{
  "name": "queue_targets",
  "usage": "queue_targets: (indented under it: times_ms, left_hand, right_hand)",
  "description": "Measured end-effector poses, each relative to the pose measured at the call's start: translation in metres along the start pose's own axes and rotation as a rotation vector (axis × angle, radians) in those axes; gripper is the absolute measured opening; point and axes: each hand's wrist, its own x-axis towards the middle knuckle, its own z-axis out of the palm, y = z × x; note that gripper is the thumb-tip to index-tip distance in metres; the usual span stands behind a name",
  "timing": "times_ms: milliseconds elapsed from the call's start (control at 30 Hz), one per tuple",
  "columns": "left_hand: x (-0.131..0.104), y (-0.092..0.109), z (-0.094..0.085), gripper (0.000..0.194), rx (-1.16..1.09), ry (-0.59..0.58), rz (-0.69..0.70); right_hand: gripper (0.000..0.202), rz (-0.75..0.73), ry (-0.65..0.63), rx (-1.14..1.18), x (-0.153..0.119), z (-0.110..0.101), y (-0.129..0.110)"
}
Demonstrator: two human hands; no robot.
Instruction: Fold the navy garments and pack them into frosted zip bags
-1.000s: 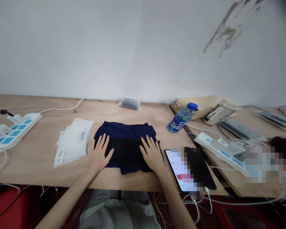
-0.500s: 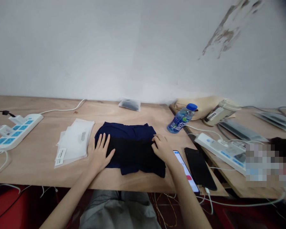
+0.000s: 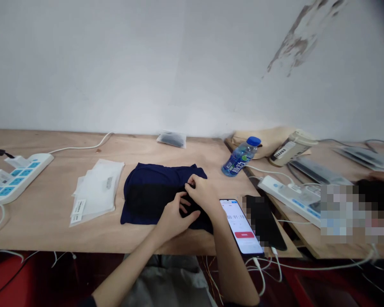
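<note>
Curling onto the right end of the navy-and-black garment (image 3: 150,202), left hand (image 3: 175,217) and right hand (image 3: 204,192) sit close, pinching unclear. The garment lies near the front edge of the wooden table (image 3: 97,236), open room behind.

Passage lies behind the dark cloth (image 3: 150,198) — rightward, lit phone (image 3: 241,226) and bottle (image 3: 238,161) obstruct.

Workroom, by appearance: my plain wooden worktop (image 3: 45,226) against a pale wall (image 3: 115,64) with damaged patch (image 3: 299,46); power strips (image 3: 21,177), trailing white cables (image 3: 80,148), stacked plastic packets (image 3: 97,185).
</note>
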Motion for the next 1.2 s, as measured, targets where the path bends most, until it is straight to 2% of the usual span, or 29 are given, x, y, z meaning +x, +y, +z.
queue_targets:
  times_ms: [133, 267, 333, 400, 533, 633, 733, 833, 900, 967, 1033, 1100, 1200]
  left_hand:
    - [0.014, -0.001, 0.002, 0.075, -0.138, 0.069, -0.055]
    - [0.021, -0.011, -0.003, 0.059, -0.197, 0.132, -0.052]
    - [0.024, -0.018, -0.006, 0.049, -0.218, 0.138, -0.055]
    - [0.026, -0.026, -0.009, 0.044, -0.225, 0.148, -0.066]
    - [0.027, -0.039, -0.012, 0.046, -0.291, 0.162, -0.087]
    - [0.024, -0.044, -0.014, 0.057, -0.374, 0.167, -0.136]
    - [0.017, -0.045, -0.017, 0.064, -0.385, 0.174, -0.159]
    - [0.011, -0.042, -0.022, 0.067, -0.233, 0.231, -0.13]
    - [0.007, -0.037, -0.027, 0.067, -0.049, 0.348, -0.073]
    - [0.005, -0.03, -0.031, 0.058, 0.129, 0.493, 0.031]
    - [0.005, -0.021, -0.035, 0.038, 0.247, 0.563, 0.138]
    - [0.009, -0.013, -0.038, 0.02, 0.284, 0.489, 0.19]
    - [0.022, -0.007, -0.038, 0.013, 0.315, 0.231, 0.167]
  right_hand:
    - [0.011, 0.102, 0.112, 0.369, 0.004, 0.017, -0.001]
    - [0.027, 0.2, 0.106, 0.903, 0.001, 0.03, 0.006]
    - [0.031, 0.225, 0.149, 1.0, -0.006, 0.032, 0.011]
    - [0.031, 0.231, 0.23, 0.953, -0.016, 0.031, 0.016]
    - [0.027, 0.179, 0.365, 0.665, -0.044, 0.025, 0.022]
    - [0.026, 0.081, 0.34, 0.513, -0.063, 0.025, 0.019]
    - [0.028, -0.036, 0.298, 0.413, -0.078, 0.035, 0.013]
    - [0.03, -0.149, 0.286, 0.319, -0.089, 0.053, 0.009]
    - [0.031, -0.199, 0.273, 0.263, -0.094, 0.066, 0.007]
    - [0.034, -0.227, 0.249, 0.219, -0.099, 0.077, 0.005]
    - [0.037, -0.244, 0.223, 0.192, -0.103, 0.085, 0.004]
    - [0.039, -0.253, 0.195, 0.177, -0.107, 0.089, 0.003]
    - [0.042, -0.258, 0.17, 0.164, -0.112, 0.089, 0.001]
